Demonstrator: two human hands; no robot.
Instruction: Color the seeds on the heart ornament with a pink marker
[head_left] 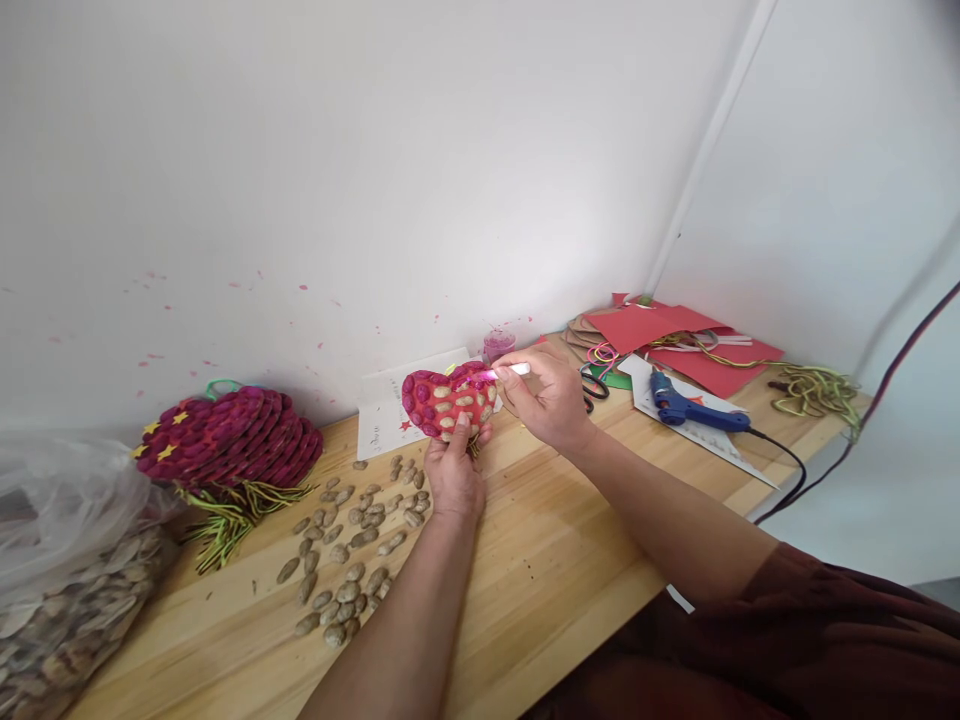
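White brush (pixel 514 370) at peanut-studded heart (pixel 445 398)

The heart (pixel 448 402) is red, magenta round its border and tan in the middle; the brush (pixel 514 371) has a white handle and a pink tip. Stacked hearts (pixel 259 435) are magenta, with yellow stars (pixel 179 418) and yellow-green, dark-streaked fringe (pixel 229 520). The loose peanuts (pixel 349 591) are brownish tan, the desk (pixel 544 560) pale wood-grained, the glue gun (pixel 694 408) blue, the paper sheets (pixel 645 326) red, the wall (pixel 375 170) white with pink specks.
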